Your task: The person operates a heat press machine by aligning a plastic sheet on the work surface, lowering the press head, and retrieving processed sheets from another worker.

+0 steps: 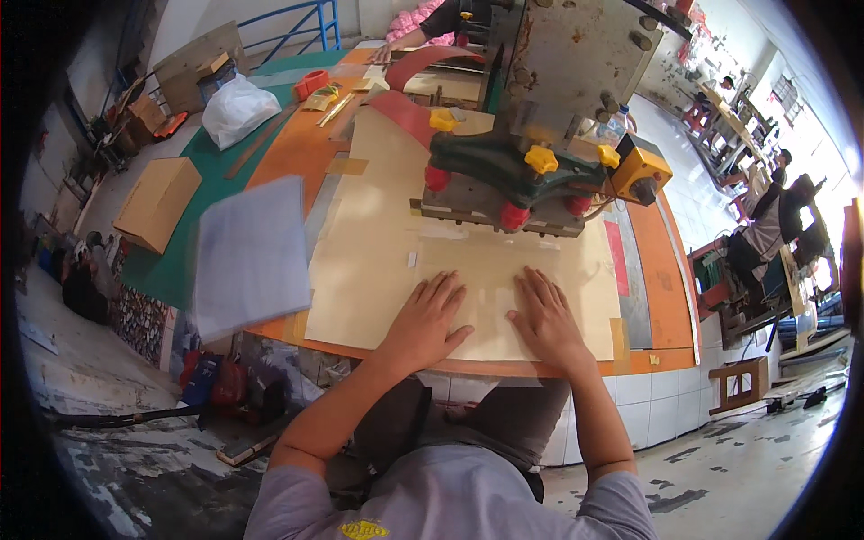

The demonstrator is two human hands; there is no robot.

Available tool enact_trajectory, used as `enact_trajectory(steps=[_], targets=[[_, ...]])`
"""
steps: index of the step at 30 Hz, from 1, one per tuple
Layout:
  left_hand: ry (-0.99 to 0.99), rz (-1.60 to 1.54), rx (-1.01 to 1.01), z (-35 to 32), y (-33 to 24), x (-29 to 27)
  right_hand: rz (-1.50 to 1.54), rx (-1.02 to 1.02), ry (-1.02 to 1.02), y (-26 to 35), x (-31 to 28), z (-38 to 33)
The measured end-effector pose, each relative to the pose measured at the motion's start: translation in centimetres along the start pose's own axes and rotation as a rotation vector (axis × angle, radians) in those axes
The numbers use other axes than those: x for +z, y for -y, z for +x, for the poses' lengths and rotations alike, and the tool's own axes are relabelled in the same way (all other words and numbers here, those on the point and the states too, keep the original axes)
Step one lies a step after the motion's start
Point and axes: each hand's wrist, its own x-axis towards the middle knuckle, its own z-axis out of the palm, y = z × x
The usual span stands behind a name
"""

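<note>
At the far left of the frame a brown cardboard box [157, 202] lies on the green part of the bench, with a white plastic bag [237, 108] above it. Next comes a stack of pale grey sheets [252, 254], blurred, near the bench's front edge and well apart from the hands.

Centre frame, both hands rest palm-down on a clear film sheet [490, 301] spread over the cream-coloured board [369, 270]. The left hand [425, 322] has its fingers spread flat, pressing down and pinching nothing; the right hand [544, 319] is just beside it, equally open and flat. The film is hard to trace, but it seems to run its long side left to right across the frame, its far edge close to the foot of the press machine [531, 171], which stands directly above the fingertips in the frame. Both hands look equally near that foot; the film lies under the palms, not ahead of them.

The machine has a dark green base, red knobs below, yellow knobs on top and an orange box [641, 171] at its right. The orange worktable [666, 297] continues to the right, with white tiles beneath its edge. At the right of the frame a wooden stool [740, 382] stands on the stained floor, and other people work at benches farther off.
</note>
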Motion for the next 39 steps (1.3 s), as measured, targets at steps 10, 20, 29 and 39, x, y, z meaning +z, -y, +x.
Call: enact_trajectory(steps=[10, 20, 29, 39], targets=[[-0.025, -0.026, -0.013, 1.9, 1.0, 0.3, 0.012, -0.015, -0.037, -1.2, 0.3, 1.9], [-0.043, -0.014, -0.006, 1.9, 1.0, 0.5, 0.031, -0.026, -0.061, -1.4, 0.5, 2.0], [-0.016, 0.001, -0.040, 1.8, 0.9, -0.3, 0.052, -0.026, -0.068, -1.3, 0.2, 2.0], [-0.056, -0.123, -0.076, -5.1, 1.9, -3.6, 0.139, 0.159, -0.166, -2.6, -2.2, -5.7]])
